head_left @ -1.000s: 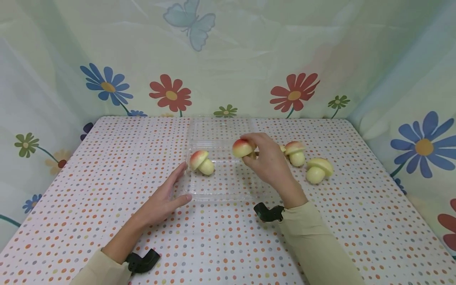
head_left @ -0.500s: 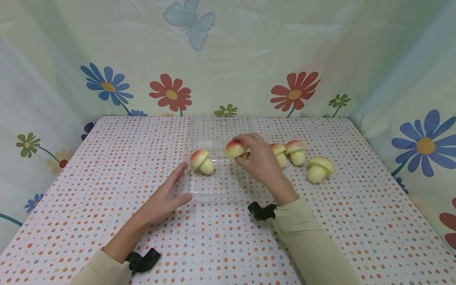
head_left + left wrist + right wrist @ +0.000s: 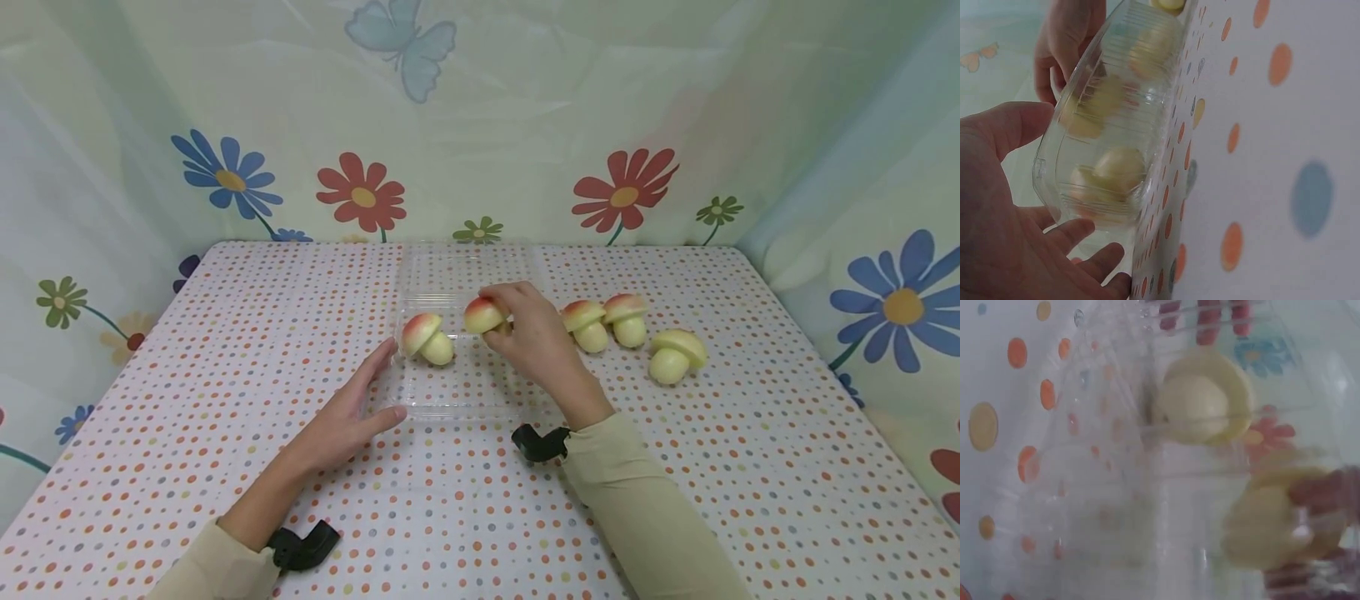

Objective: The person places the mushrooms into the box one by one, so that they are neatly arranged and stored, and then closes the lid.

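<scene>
A clear plastic clamshell container lies on the table with its lid folded back. One toy mushroom, pale yellow with a reddish cap, lies in its left part. My right hand pinches another red-tinged toy mushroom between thumb and fingers, over the container's middle; in the right wrist view its stem shows through the clear wall. My left hand lies along the container's left side, fingers extended and thumb at the near corner; in the left wrist view fingertips are right at the plastic.
Right of the container stand a red-capped toy mushroom, another beside it, and a plain yellow mushroom further right. A dotted cloth covers the table. A flowered curtain hangs behind its back edge.
My right hand has moved left with the mushroom, further in over the container. The mushroom behind that hand has come fully into view. My left hand stays in place.
</scene>
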Demonstrator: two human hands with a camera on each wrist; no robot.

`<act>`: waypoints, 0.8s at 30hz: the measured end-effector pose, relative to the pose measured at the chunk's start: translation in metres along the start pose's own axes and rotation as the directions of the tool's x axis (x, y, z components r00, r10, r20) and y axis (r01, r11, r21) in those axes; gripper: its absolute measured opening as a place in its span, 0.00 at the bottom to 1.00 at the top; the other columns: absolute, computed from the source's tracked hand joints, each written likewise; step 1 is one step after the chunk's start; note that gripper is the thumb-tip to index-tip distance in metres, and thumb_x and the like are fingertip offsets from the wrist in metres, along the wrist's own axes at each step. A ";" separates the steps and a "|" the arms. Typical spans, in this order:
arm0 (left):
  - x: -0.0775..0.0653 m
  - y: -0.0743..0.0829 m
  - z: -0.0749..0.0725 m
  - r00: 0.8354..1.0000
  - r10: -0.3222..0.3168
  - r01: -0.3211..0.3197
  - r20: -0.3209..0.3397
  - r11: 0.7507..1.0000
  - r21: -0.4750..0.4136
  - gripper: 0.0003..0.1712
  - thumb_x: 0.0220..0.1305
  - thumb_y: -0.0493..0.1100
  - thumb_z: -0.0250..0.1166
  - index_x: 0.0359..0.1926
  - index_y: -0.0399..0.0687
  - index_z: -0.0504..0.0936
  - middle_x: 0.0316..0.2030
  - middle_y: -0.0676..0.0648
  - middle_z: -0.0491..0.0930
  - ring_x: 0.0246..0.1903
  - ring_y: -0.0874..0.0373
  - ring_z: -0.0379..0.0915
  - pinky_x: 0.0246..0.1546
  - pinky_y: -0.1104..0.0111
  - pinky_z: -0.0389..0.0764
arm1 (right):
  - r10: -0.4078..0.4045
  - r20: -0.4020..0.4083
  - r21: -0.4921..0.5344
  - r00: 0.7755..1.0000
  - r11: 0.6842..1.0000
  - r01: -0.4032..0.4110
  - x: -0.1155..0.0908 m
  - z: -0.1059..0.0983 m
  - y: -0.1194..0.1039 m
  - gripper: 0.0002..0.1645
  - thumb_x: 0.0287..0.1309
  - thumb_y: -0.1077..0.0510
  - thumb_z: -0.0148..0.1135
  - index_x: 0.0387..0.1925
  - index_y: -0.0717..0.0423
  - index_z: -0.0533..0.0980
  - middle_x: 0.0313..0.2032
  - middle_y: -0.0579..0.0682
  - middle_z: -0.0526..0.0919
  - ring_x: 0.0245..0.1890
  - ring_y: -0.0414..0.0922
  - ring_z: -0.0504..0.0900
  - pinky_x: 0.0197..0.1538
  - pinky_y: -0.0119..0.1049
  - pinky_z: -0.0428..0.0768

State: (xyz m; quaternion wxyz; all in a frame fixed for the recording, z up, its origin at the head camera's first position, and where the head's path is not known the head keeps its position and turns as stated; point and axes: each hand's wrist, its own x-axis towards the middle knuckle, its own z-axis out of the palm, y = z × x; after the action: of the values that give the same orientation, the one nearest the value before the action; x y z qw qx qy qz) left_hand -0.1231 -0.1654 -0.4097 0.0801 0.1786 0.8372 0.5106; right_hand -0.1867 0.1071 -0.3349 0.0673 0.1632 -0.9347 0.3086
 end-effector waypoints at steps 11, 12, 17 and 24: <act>0.000 -0.001 0.000 1.000 -0.009 0.009 -0.002 1.000 0.005 0.52 0.72 0.47 0.63 0.84 0.60 0.40 0.84 0.49 0.44 0.83 0.45 0.38 0.79 0.40 0.43 | -0.007 0.007 -0.030 1.000 1.000 0.007 0.005 0.014 -0.003 0.31 0.57 0.63 0.71 0.63 0.56 0.77 0.62 0.59 0.79 0.58 0.57 0.81 0.58 0.52 0.81; 0.001 -0.002 0.000 1.000 -0.008 0.008 -0.002 1.000 0.004 0.52 0.72 0.47 0.63 0.84 0.60 0.40 0.84 0.49 0.44 0.83 0.45 0.38 0.79 0.40 0.43 | -0.012 0.010 -0.029 1.000 1.000 0.012 0.005 0.015 -0.003 0.31 0.57 0.63 0.71 0.63 0.56 0.78 0.61 0.59 0.79 0.57 0.57 0.81 0.58 0.52 0.81; 0.001 -0.002 0.000 1.000 -0.010 0.010 -0.005 1.000 0.003 0.52 0.72 0.47 0.63 0.84 0.60 0.40 0.84 0.49 0.44 0.83 0.46 0.38 0.79 0.41 0.43 | -0.021 0.015 -0.039 1.000 0.999 0.022 0.007 0.021 -0.004 0.29 0.56 0.64 0.71 0.61 0.56 0.79 0.58 0.59 0.81 0.52 0.57 0.82 0.55 0.52 0.81; 0.001 -0.002 0.000 1.000 -0.018 0.018 -0.002 1.000 -0.002 0.52 0.72 0.47 0.63 0.84 0.59 0.40 0.84 0.49 0.44 0.83 0.45 0.37 0.79 0.41 0.43 | -0.015 0.011 -0.066 1.000 0.998 0.016 0.008 0.028 -0.003 0.28 0.55 0.64 0.71 0.60 0.57 0.80 0.56 0.61 0.81 0.50 0.57 0.82 0.53 0.52 0.82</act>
State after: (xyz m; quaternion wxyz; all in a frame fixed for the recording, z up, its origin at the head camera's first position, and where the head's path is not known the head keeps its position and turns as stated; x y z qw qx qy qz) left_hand -0.1245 -0.1653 -0.4112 0.0839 0.1703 0.8383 0.5111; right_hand -0.1940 0.0858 -0.3536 0.0700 0.1696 -0.9434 0.2764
